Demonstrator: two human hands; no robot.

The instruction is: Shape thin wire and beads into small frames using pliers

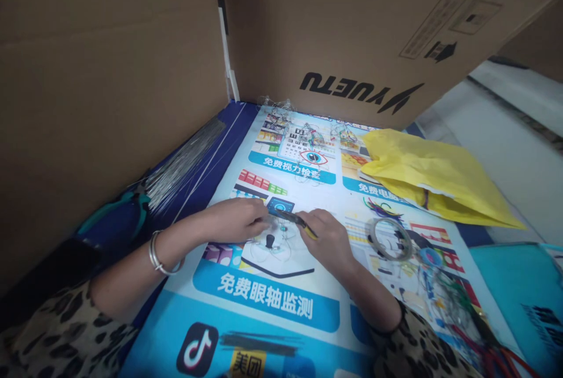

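My right hand [326, 239] is closed round the yellow-and-black handles of a pair of pliers [292, 216], whose dark jaws point left toward my other hand. My left hand [241, 219] has its fingers pinched together at the tip of the jaws. What lies between those fingers is too small to make out. Just below the jaws, a loop of thin clear wire with small beads [284, 229] shows faintly over the printed sheet [281, 190].
Cardboard walls [352, 26] stand behind and to the left. A bundle of straight thin wires [187, 161] and teal-handled pliers [116, 213] lie at left. On the right are a yellow bag [435, 172], a roll of tape [390, 239] and red-handled tools [492, 346]. Tangled wire pieces [308, 134] lie toward the back.
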